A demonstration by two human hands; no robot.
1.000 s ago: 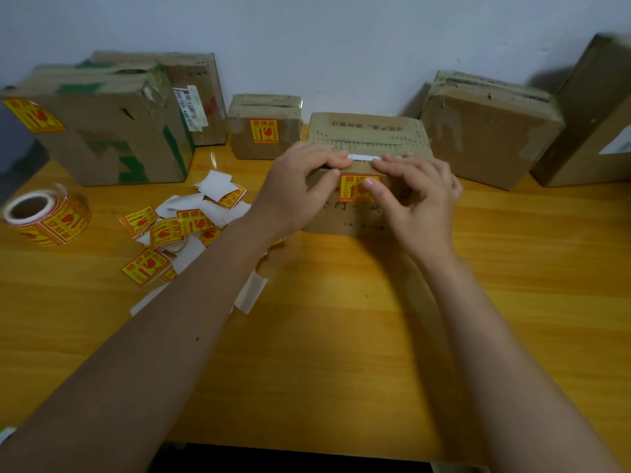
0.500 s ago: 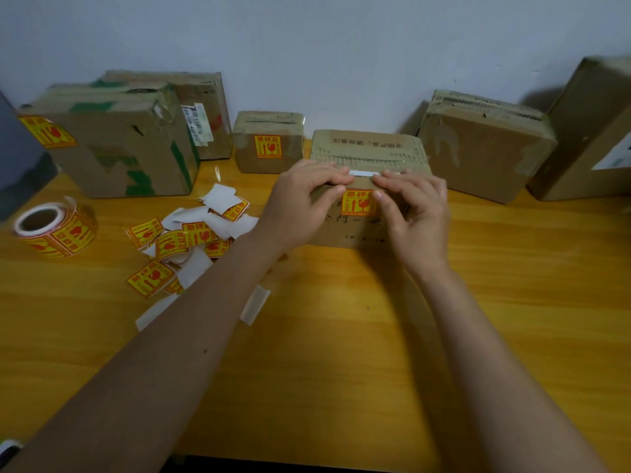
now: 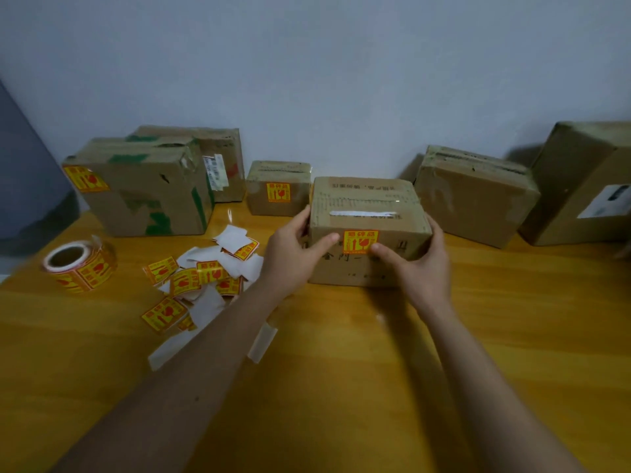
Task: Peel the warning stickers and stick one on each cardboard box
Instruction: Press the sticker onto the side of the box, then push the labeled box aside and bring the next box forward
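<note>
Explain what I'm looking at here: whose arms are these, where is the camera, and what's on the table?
No machine: a person's bare arms, filmed by a wide-angle camera on their head, looking down. The left hand and right hand grip the sides of the middle cardboard box, thumbs flanking its warning sticker. On the wooden table lie a sticker roll and a pile of loose stickers and backing papers. Along the wall, the small box and left box carry stickers; the right box shows none.

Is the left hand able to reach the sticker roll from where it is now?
Probably yes. The left hand grips the middle box; once released, bare table leads left to the sticker roll.
</note>
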